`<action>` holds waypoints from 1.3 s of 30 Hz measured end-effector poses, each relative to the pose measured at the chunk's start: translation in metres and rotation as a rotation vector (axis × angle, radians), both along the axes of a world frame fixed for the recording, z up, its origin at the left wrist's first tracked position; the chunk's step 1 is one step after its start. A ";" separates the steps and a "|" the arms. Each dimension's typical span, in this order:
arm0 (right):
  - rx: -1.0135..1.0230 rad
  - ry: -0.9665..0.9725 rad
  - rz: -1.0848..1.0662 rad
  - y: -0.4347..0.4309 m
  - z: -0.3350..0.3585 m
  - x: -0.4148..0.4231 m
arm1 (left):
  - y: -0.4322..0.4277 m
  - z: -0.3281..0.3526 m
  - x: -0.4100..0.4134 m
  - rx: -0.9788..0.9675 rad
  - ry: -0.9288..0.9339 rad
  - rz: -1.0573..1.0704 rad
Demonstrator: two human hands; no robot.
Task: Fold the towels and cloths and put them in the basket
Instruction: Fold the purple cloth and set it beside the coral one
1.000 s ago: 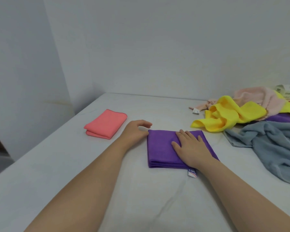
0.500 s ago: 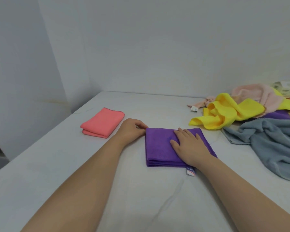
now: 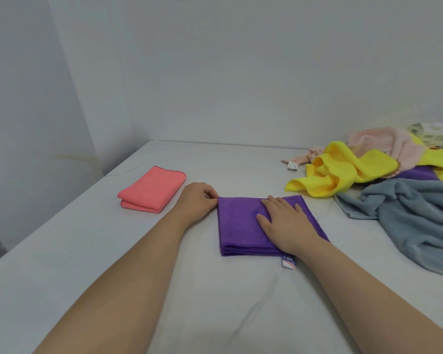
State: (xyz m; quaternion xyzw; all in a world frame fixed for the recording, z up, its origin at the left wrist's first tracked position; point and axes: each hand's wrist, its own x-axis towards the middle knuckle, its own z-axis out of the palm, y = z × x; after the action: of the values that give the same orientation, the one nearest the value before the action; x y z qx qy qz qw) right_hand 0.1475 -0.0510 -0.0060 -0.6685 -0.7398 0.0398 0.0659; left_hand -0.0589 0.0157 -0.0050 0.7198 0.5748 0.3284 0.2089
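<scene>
A folded purple cloth [image 3: 238, 223] lies on the white table [image 3: 164, 290] in front of me, its label sticking out at the near edge. My right hand [image 3: 287, 221] rests flat on its right half with the fingers straight. My left hand [image 3: 198, 200] sits at the cloth's far left corner, fingers curled and pinching the edge. A folded coral cloth [image 3: 151, 189] lies to the left. No basket is in view.
At the right lies a loose pile: a yellow cloth [image 3: 343, 172], a pink towel [image 3: 379, 141], a grey-blue towel [image 3: 420, 215] and a second purple cloth [image 3: 420, 173] underneath. A small printed pack [image 3: 430, 131] stands behind. Walls close the far side and left.
My left hand's fingers have curled in and closed on the purple cloth's far left corner. The right hand stays flat on the cloth. The view shifted slightly.
</scene>
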 end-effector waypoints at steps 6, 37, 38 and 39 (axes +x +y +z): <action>-0.006 0.010 0.012 0.000 0.000 0.001 | 0.004 -0.004 0.002 0.041 0.090 0.139; 0.197 0.667 -0.210 0.007 0.001 0.071 | -0.047 0.009 0.037 0.352 0.280 -0.138; 0.201 0.645 -0.217 0.011 0.000 0.072 | -0.049 0.011 0.043 0.347 0.284 -0.203; 0.198 0.622 -0.223 0.015 0.000 0.072 | -0.051 0.010 0.048 0.317 0.358 -0.270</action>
State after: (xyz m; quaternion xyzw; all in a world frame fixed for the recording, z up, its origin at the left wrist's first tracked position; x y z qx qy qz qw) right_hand 0.2195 -0.0362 -0.0064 -0.6914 -0.6069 0.1624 0.3567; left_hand -0.0107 -0.0357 0.0049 0.8603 0.4428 0.2508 0.0306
